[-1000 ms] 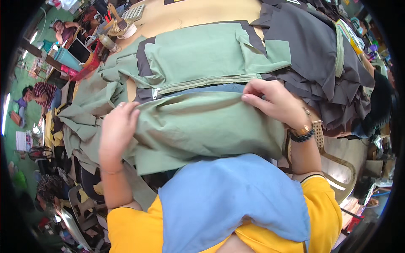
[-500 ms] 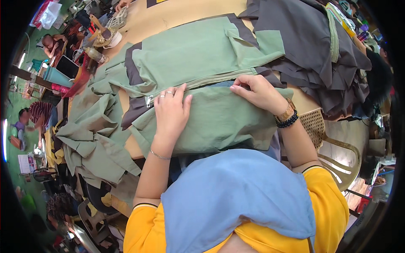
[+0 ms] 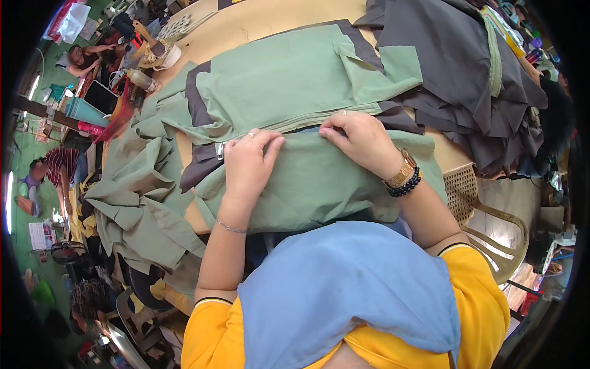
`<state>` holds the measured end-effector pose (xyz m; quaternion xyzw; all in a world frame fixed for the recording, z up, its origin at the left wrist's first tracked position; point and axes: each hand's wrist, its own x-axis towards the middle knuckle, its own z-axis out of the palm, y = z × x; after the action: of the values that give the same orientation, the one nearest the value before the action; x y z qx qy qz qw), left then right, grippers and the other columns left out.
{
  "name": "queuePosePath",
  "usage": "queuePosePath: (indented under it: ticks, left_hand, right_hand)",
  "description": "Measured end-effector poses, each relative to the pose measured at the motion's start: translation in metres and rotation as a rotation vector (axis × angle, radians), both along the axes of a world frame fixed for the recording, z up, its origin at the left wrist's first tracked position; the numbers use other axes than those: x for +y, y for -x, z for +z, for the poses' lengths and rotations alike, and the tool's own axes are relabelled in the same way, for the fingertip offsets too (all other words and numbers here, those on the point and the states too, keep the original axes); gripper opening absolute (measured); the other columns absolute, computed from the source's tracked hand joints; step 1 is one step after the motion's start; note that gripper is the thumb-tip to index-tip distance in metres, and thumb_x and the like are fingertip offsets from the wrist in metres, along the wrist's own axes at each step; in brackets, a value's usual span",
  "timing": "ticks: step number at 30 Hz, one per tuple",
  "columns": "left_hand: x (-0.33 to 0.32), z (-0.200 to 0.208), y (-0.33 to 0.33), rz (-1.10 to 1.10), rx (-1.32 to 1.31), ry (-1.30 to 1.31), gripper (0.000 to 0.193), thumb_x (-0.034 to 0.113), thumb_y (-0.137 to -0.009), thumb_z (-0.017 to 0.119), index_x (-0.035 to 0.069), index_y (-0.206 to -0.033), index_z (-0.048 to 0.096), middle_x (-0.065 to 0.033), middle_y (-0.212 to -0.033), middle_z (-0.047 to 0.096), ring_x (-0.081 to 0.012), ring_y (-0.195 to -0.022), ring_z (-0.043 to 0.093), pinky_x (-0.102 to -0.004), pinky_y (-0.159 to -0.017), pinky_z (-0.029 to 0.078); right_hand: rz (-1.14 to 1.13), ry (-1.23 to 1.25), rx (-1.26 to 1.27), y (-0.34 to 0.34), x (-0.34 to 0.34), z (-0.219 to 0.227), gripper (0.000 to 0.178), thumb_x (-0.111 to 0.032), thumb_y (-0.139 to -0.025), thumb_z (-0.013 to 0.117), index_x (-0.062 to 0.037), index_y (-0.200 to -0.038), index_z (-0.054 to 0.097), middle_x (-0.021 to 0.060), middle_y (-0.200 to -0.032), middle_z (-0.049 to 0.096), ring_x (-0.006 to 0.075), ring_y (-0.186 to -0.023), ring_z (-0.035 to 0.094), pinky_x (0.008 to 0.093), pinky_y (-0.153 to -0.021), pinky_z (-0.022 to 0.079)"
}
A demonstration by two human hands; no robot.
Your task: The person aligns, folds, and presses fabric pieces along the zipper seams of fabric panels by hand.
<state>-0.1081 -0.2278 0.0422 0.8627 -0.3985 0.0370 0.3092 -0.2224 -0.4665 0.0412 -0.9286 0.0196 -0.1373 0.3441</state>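
Note:
A green fabric panel (image 3: 307, 184) lies across the near edge of the table, its far edge under both my hands. My left hand (image 3: 249, 161) has its fingers bent over that edge, close to a metal zipper slider (image 3: 220, 151). To the right, my right hand (image 3: 362, 144) pinches the same edge between thumb and fingers. Just beyond runs a green zipper (image 3: 307, 120), along the near side of a larger green fabric piece (image 3: 276, 74). Dark grey fabric (image 3: 198, 101) shows beneath the larger piece. The fingertips' undersides are hidden.
Crumpled green fabric (image 3: 147, 203) hangs over the table (image 3: 246, 31) at left. A dark grey fabric pile (image 3: 448, 74) covers the right side. A plastic chair (image 3: 491, 227) stands at near right. Bottles, a red tray (image 3: 123, 111) and other people occupy the left surroundings.
My right hand has moved slightly left and nearer me along the panel's edge. The fingers of my left hand have bent more. The two hands are closer together.

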Motion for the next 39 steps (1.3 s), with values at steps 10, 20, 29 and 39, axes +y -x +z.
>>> queuePosePath:
  ticks: [10,20,29,39]
  left_hand:
    - [0.013,-0.023,0.0,0.183,-0.181,-0.126,0.021,0.031,-0.102,0.072,0.014,-0.102,0.084,-0.0063,-0.082,0.069,-0.0282,-0.076,0.066,-0.0433,-0.078,0.044]
    - [0.033,-0.002,0.056,0.089,-0.194,-0.115,0.01,0.024,-0.096,0.079,0.014,-0.096,0.082,0.001,-0.082,0.071,-0.0202,-0.07,0.063,-0.0375,-0.074,0.039]
    - [0.014,-0.008,0.056,0.087,-0.042,-0.039,0.012,0.021,-0.099,0.077,0.011,-0.102,0.083,-0.0035,-0.084,0.074,-0.0207,-0.068,0.065,-0.0361,-0.069,0.042]
    - [0.013,-0.01,0.056,0.185,0.1,-0.002,0.015,0.024,-0.093,0.083,0.01,-0.099,0.086,-0.008,-0.087,0.079,-0.0249,-0.072,0.074,-0.0349,-0.066,0.055]
  right_hand:
    - [0.042,0.108,-0.061,-0.025,0.005,-0.014,0.025,-0.032,-0.099,0.076,-0.0075,-0.097,0.082,0.0105,-0.085,0.07,0.0332,-0.083,0.068,0.0449,-0.075,0.055]
    - [0.086,0.064,0.028,0.038,0.026,0.006,0.018,-0.025,-0.096,0.078,-0.0083,-0.096,0.083,0.0086,-0.084,0.07,0.0312,-0.078,0.07,0.043,-0.072,0.056]
    - [0.022,0.024,-0.045,0.032,0.021,-0.001,0.017,-0.025,-0.096,0.079,-0.0086,-0.098,0.085,0.0098,-0.083,0.071,0.0293,-0.074,0.069,0.0406,-0.069,0.055]
    - [0.029,0.004,0.024,0.026,0.016,-0.008,0.017,-0.023,-0.093,0.083,-0.0069,-0.098,0.086,0.0125,-0.082,0.075,0.0301,-0.073,0.069,0.0404,-0.068,0.054]
